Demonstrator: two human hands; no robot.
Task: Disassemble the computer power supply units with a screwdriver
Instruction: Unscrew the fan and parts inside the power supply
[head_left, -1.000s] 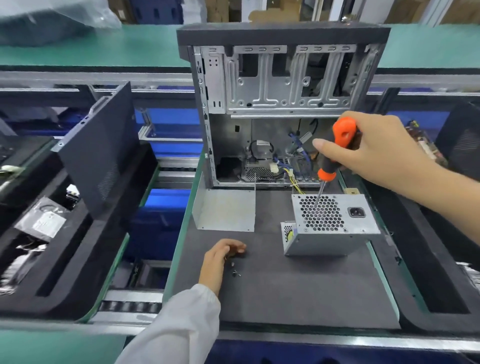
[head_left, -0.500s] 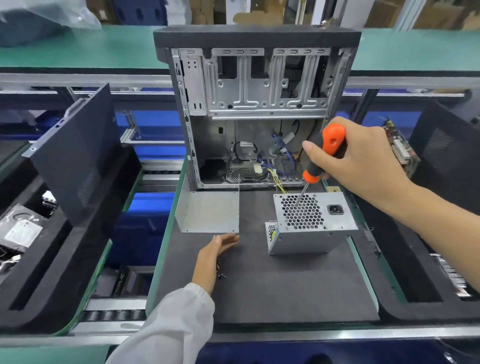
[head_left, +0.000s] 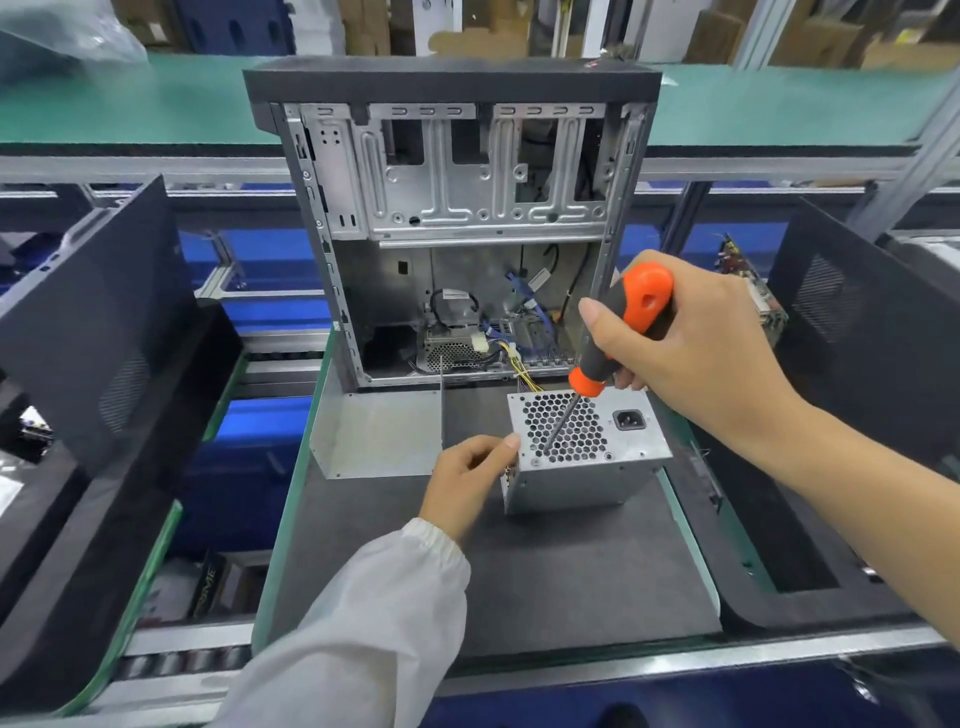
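Observation:
A silver power supply unit (head_left: 576, 478) stands on the dark grey mat (head_left: 545, 582), its honeycomb fan grille facing up. My right hand (head_left: 691, 348) grips an orange-and-black screwdriver (head_left: 618, 338); its shaft slants down over the grille, the tip near the front-left corner. My left hand (head_left: 467, 478) is at the unit's left edge, thumb tip touching its top corner, fingers curled. Yellow and black cables (head_left: 524, 374) run from the unit into the open case.
An open grey computer case (head_left: 452, 176) stands upright behind the unit. A loose metal panel (head_left: 379, 434) lies left of it. Black case side panels (head_left: 98, 312) lean at both sides. A circuit board (head_left: 753, 291) sits at the right. Conveyor rollers run below left.
My left hand left the small screws on the mat and moved up and right to the unit's left edge. The screwdriver tip shifted toward the grille's front-left corner.

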